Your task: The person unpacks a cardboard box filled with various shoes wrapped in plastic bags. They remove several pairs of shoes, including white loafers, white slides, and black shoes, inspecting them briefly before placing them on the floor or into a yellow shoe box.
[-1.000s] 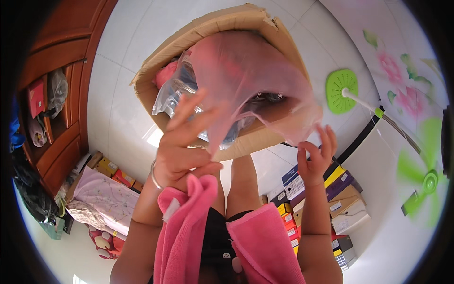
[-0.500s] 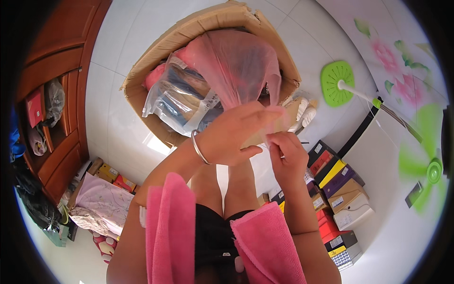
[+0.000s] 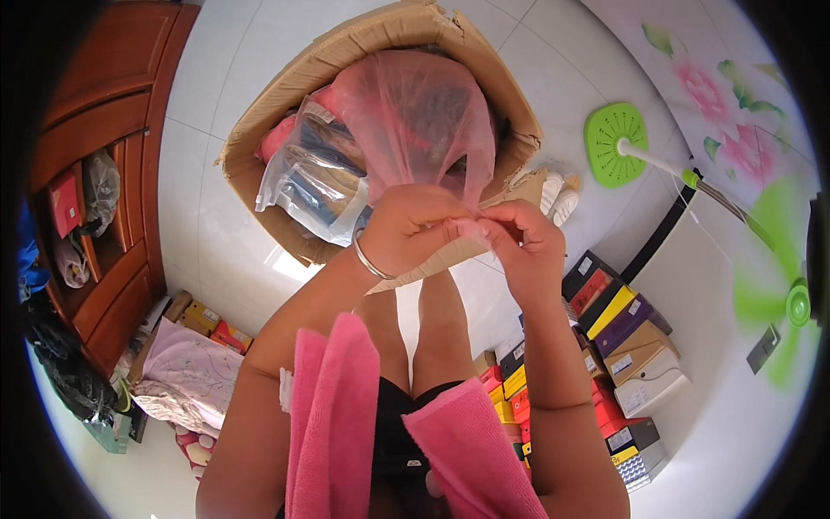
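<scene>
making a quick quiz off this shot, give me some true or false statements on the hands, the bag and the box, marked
1. The left hand and the right hand both hold the pink plastic bag. True.
2. The hands are far apart. False: they are close together.
3. A silver bracelet circles the left wrist. True.
4. A clear plastic package lies in the cardboard box. True.
5. The cardboard box is shut. False: its top is open.

The bag (image 3: pixel 424 104) is sheer pink, the box (image 3: pixel 363 39) tan — the fan (image 3: pixel 797 301) green, the panel (image 3: pixel 743 154) pink-flowered.
</scene>
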The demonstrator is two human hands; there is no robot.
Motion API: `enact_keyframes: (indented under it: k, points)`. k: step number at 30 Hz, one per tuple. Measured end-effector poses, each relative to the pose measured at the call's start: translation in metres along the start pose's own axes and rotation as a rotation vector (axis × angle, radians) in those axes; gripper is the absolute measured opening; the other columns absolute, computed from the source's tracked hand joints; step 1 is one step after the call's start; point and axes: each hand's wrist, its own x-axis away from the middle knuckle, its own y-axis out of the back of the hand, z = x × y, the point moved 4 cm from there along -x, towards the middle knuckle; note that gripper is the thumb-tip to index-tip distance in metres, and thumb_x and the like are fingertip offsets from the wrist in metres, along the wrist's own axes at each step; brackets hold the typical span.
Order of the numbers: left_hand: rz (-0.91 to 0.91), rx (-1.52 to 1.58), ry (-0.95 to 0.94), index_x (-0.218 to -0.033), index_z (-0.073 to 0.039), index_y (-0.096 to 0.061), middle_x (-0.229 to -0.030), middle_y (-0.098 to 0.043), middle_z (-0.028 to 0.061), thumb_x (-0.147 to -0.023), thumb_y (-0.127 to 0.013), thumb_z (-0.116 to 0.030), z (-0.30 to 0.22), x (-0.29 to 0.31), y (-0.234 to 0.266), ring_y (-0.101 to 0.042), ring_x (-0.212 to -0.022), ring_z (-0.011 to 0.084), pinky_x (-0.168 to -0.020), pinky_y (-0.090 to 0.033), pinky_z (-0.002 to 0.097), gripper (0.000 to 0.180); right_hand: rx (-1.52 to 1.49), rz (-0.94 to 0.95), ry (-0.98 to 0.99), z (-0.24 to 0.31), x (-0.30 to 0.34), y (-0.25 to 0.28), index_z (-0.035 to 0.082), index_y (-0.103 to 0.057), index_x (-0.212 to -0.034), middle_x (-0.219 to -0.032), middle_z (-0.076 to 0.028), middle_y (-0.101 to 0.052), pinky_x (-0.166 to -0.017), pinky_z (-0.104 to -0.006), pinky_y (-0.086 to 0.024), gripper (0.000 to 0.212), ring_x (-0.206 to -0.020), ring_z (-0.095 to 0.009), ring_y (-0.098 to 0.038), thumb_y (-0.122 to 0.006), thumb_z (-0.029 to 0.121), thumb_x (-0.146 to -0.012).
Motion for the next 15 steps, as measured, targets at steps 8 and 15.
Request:
enact_keyframes:
  k: [8, 15]
  points:
    - [-0.274, 0.927, 0.641, -0.087, 0.0, -0.062, -0.082, -0.066, 0.0108, -0.09, -0.06, -0.006, 0.034, 0.006, 0.011, -0.066, -0.074, 0.0204, -0.06, -0.049, 0.0288, 0.007, 0.216, -0.086, 0.196, 0.003, 0.011, -0.005, 0.001, -0.063, -0.084, -0.082, -0.008, -0.062, -0.07, -0.0259, -0.047, 0.008, -0.072, -0.018, -0.059, -0.066, -0.001, -0.078]
    - [-0.068, -0.094, 0.225, -0.086, -0.001, -0.061, -0.089, -0.066, 0.0111, -0.08, -0.063, -0.001, 0.0, -0.006, 0.018, -0.066, -0.075, 0.0236, -0.062, -0.052, 0.0321, 0.006, 0.02, 0.025, 0.435, 0.022, -0.02, -0.008, 0.003, -0.063, -0.107, -0.1, -0.011, -0.063, -0.082, -0.0322, -0.047, 0.027, -0.089, -0.023, -0.06, -0.056, -0.003, -0.082]
